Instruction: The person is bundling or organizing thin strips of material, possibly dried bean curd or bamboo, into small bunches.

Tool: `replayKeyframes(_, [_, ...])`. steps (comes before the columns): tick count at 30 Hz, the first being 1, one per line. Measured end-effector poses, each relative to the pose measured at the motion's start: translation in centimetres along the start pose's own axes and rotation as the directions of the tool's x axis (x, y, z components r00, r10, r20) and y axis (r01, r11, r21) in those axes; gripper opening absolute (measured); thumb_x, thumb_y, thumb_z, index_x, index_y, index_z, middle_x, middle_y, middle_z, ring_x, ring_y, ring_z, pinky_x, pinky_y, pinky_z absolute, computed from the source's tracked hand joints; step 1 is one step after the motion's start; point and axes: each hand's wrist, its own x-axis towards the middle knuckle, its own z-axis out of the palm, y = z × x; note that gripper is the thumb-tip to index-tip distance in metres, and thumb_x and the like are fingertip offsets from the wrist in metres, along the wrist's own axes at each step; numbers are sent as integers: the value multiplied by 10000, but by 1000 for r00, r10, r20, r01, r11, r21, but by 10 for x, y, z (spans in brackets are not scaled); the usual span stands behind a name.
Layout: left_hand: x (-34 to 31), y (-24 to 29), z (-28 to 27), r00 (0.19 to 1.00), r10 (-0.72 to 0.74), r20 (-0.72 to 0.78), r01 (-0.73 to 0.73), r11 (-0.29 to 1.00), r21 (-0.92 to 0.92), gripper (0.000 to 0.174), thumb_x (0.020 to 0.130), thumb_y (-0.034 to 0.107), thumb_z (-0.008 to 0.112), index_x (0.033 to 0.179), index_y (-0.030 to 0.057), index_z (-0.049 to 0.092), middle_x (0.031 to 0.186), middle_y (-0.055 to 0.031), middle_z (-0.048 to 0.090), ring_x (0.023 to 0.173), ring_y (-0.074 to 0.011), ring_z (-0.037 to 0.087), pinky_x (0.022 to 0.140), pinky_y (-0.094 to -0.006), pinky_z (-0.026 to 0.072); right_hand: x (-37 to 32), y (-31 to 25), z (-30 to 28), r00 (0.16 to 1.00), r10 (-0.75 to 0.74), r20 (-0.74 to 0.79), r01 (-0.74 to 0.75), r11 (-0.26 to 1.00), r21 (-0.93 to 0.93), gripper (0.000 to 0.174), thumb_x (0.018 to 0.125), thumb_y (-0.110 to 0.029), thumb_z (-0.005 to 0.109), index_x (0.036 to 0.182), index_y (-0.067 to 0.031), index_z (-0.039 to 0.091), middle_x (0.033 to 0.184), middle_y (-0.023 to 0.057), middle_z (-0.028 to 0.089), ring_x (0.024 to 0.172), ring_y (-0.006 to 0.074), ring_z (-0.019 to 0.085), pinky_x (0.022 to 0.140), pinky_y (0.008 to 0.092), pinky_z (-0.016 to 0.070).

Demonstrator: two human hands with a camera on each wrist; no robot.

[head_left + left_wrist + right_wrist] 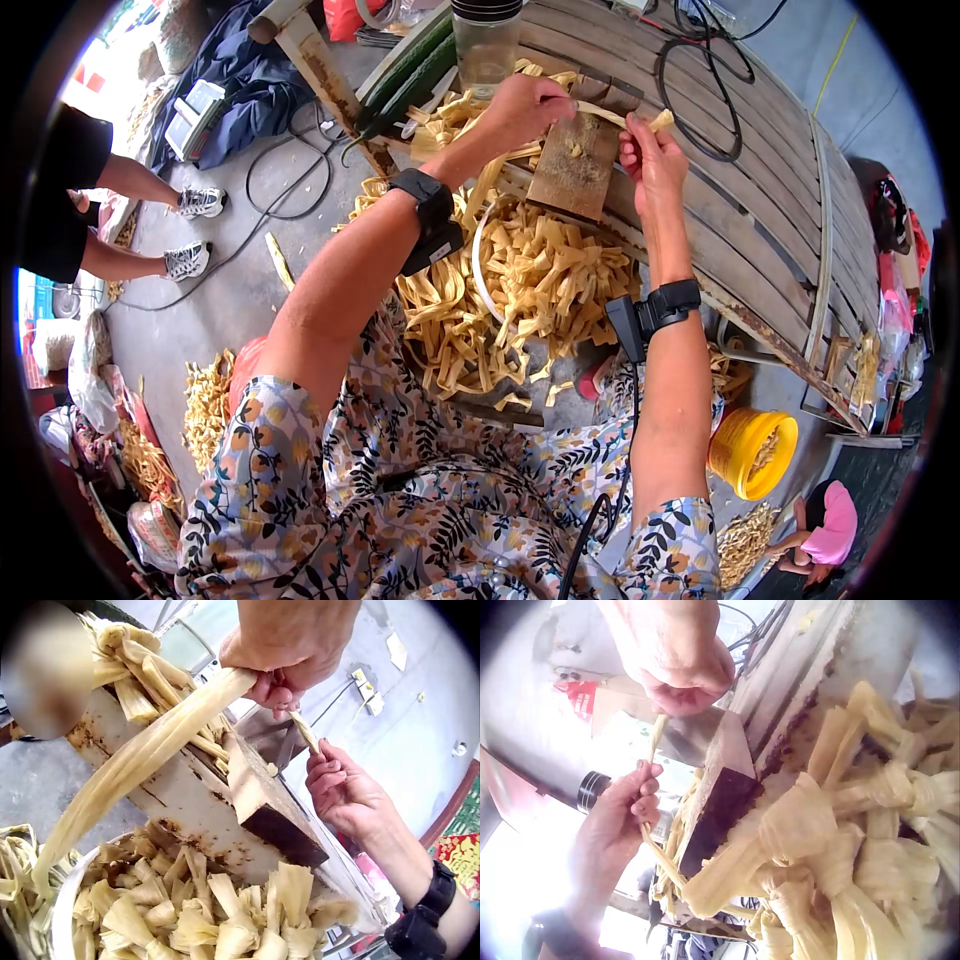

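A pale yellow, flat fibrous strip runs between my two hands, pulled fairly straight and slightly twisted. My left hand grips it with curled fingers, and a long tail of the strip hangs from that fist in the left wrist view. My right hand pinches the other end between thumb and fingers. Below and between the hands sits a wooden block with yellow crumbs on top. A metal blade stands up from the block in the right wrist view. Knotted strips fill a white-rimmed basket beneath.
The block lies at the edge of a slatted wooden bench. Loose strips, a clear jar and long green gourds stand near my left hand. A black cable loops beyond my right. A yellow bucket stands at right.
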Motion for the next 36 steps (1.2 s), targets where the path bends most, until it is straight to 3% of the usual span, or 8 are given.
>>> replayKeyframes(9, [-5,-31,8,989,-75,-124,95,982,164,151,781,169,598,828,39,658,657,-30,604,531,-98,509,506,-257,425,12,24,-25,979,-36,-203,-21,962,-272,132,762,-97,628,785,19,570,641,50,564,479,79,488,403,186,363])
replayKeyframes(15, [-37,-3,-9,991,-47,128,78,964,-255,160,824,128,577,911,-3,604,646,-6,558,511,-38,463,441,-172,373,-50,-33,-20,984,162,71,-80,765,-639,201,771,-179,632,823,13,606,624,21,580,509,57,500,436,181,379])
replayKeyframes(18, [-59,28,-7,966,-64,249,89,992,-90,198,830,119,560,1001,19,559,676,-12,548,537,-50,492,451,-170,406,-71,-40,-38,917,115,382,261,550,-793,207,775,-175,631,886,-2,613,684,5,583,583,59,525,505,184,419])
replayKeyframes(22, [-79,34,27,880,454,138,-449,891,-67,125,763,102,601,849,28,549,698,-68,558,561,-106,507,498,-270,424,-90,-34,-23,919,27,394,252,728,-637,155,787,-118,608,885,2,609,748,2,581,623,64,534,565,187,434])
replayKeyframes(24, [-91,58,13,935,58,349,12,980,-196,104,769,99,599,822,16,565,666,-59,588,600,-83,539,522,-236,437,-92,-38,-18,922,121,367,152,759,-633,130,794,-81,590,888,7,602,762,6,582,631,64,537,579,187,434])
replayKeyframes(28, [-91,16,-6,821,50,569,273,841,-468,145,817,160,565,844,24,607,657,-14,593,598,-66,548,522,-219,440,-94,-40,-21,887,-2,461,333,695,-637,136,811,-73,566,917,9,591,772,22,599,656,68,551,600,198,447])
replayKeyframes(33, [-104,32,7,865,466,188,-484,872,69,135,760,119,550,867,68,616,640,-87,592,554,-214,558,496,-285,450,-98,-30,-10,897,251,363,37,777,-629,294,858,-273,531,979,-9,575,770,52,618,666,81,566,624,216,458])
replayKeyframes(36, [-110,32,20,827,510,236,-556,805,208,163,747,177,550,881,88,574,671,-123,557,611,-289,545,516,-361,432,-104,-16,-18,777,485,401,-178,781,-599,379,871,-386,469,905,-22,567,668,27,581,540,90,519,493,208,399])
